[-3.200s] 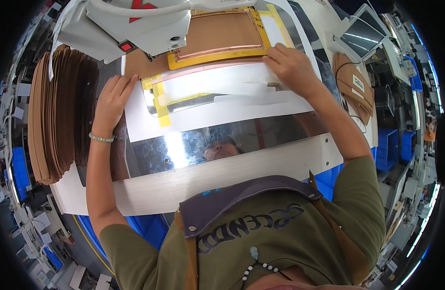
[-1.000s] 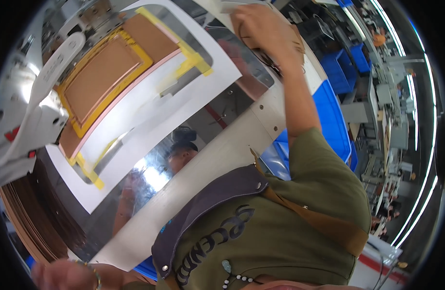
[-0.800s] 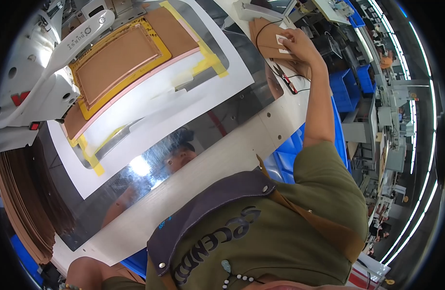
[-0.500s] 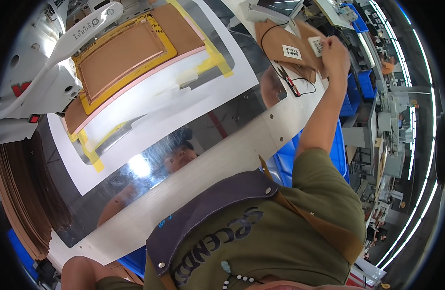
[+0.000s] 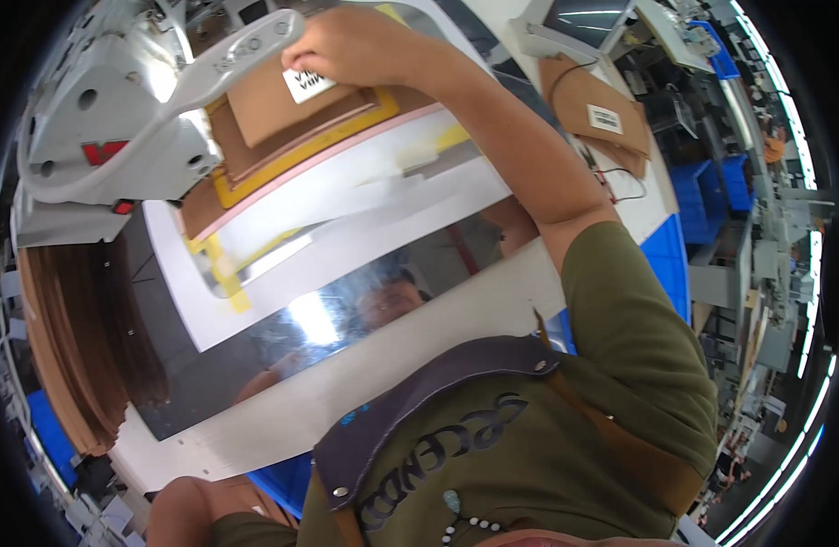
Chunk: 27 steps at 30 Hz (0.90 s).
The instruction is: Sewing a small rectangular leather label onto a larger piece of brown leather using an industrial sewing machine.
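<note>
My right hand [image 5: 337, 47] is closed on a brown panel [image 5: 264, 109] with a white label, holding it over the yellow frame [image 5: 305, 159] and the brown piece inside it. Its wrist is bent, fingertips at the label's upper edge beside the machine's white curved handle [image 5: 221, 68]. Beneath lie a pink-edged board, a white sheet [image 5: 187, 319] and yellow tape [image 5: 237, 298]. My left hand is out of view; only part of that arm [image 5: 182, 510] shows at the lower left.
A grey machine [image 5: 100, 128] stands at upper left, a stack of brown sheets [image 5: 59, 346] below it. Labelled brown pieces [image 5: 597, 96], wires and a screen [image 5: 585, 16] are at right. A reflective metal plate [image 5: 219, 392] lies near me; blue bins [image 5: 698, 201] sit beyond the table.
My right hand has moved left from the pile of labelled pieces, carrying one over the yellow frame. Earlier, both hands were at the boards on the white sheet; my left hand has since left view.
</note>
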Tool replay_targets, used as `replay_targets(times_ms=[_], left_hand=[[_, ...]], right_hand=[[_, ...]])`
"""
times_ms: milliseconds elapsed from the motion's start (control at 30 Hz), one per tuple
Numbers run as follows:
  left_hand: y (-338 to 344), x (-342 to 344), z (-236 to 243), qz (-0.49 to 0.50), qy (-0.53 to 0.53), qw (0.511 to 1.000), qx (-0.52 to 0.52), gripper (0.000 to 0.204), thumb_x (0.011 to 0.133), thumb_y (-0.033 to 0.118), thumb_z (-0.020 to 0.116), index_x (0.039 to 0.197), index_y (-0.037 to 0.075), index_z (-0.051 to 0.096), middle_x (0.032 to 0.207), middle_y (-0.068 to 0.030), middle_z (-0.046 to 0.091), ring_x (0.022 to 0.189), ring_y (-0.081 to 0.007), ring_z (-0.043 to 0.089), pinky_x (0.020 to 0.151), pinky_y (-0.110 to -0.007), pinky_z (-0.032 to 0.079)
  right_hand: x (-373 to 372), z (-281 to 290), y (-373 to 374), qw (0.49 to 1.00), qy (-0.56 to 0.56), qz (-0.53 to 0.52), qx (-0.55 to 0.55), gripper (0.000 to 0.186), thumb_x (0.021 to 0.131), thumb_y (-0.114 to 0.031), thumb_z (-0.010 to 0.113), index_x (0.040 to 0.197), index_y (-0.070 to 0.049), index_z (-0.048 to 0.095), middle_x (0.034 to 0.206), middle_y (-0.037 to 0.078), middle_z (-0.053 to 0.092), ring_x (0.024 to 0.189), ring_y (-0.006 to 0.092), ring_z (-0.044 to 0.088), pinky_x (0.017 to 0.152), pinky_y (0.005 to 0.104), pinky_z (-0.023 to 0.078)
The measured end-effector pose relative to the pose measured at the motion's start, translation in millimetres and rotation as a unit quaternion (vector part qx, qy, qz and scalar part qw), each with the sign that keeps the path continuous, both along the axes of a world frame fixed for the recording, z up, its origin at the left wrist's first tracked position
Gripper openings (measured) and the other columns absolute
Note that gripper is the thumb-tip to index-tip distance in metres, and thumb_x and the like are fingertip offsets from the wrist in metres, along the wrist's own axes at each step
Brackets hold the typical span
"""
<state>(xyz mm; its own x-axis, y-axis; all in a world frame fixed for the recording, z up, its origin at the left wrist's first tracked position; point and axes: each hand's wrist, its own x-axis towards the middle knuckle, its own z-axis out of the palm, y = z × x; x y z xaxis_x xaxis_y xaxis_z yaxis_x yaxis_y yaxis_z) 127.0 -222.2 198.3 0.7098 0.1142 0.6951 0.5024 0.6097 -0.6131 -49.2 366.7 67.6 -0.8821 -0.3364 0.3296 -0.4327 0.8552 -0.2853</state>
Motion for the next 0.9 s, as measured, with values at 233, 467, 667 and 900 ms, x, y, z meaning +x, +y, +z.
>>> replay_targets(times_ms=[233, 467, 667, 900], left_hand=[[135.4, -59.6, -106.6, 0.089, -0.542, 0.818, -0.168, 0.027, 0.108, 0.014, 0.060, 0.102, -0.008, 0.074, 0.110, -0.0223, 0.077, 0.100, -0.0391, 0.075, 0.090, -0.045, 0.062], [166.7, -173.6, -181.4, 0.122, -0.697, 0.631, -0.317, 0.034, 0.102, 0.003, 0.061, 0.135, -0.002, 0.068, 0.144, -0.0176, 0.067, 0.138, -0.0403, 0.057, 0.116, -0.048, 0.044], [194.9, -237.8, -209.7, 0.088, -0.780, 0.519, -0.337, 0.031, 0.109, 0.013, 0.058, 0.130, -0.008, 0.066, 0.138, -0.0214, 0.067, 0.135, -0.0347, 0.057, 0.113, -0.047, 0.043], [227.8, -254.7, -208.8, -0.022, -0.774, 0.515, -0.369, 0.037, 0.105, 0.005, 0.060, 0.142, 0.001, 0.065, 0.146, -0.0180, 0.067, 0.139, -0.0319, 0.059, 0.118, -0.044, 0.043]], right_hand=[[-2.3, -58.4, -22.2, 0.999, -0.006, 0.007, 0.030, 0.016, 0.100, -0.016, 0.065, 0.103, -0.011, 0.080, 0.106, 0.005, 0.076, 0.105, 0.0274, 0.072, 0.091, 0.0450, 0.057], [-9.4, -51.7, -51.9, 0.989, 0.083, -0.026, 0.117, 0.011, 0.092, -0.013, 0.070, 0.097, -0.009, 0.079, 0.095, 0.002, 0.073, 0.104, 0.0248, 0.070, 0.085, 0.0407, 0.059], [-19.1, -75.2, -39.5, 0.987, 0.142, 0.065, 0.046, 0.009, 0.089, -0.010, 0.071, 0.090, -0.009, 0.079, 0.091, 0.000, 0.070, 0.104, 0.0202, 0.066, 0.080, 0.0368, 0.060], [-22.2, -70.7, -44.1, 0.980, 0.165, 0.079, 0.080, 0.012, 0.080, -0.009, 0.074, 0.091, -0.009, 0.080, 0.091, -0.002, 0.068, 0.107, 0.0183, 0.065, 0.079, 0.0347, 0.061]])
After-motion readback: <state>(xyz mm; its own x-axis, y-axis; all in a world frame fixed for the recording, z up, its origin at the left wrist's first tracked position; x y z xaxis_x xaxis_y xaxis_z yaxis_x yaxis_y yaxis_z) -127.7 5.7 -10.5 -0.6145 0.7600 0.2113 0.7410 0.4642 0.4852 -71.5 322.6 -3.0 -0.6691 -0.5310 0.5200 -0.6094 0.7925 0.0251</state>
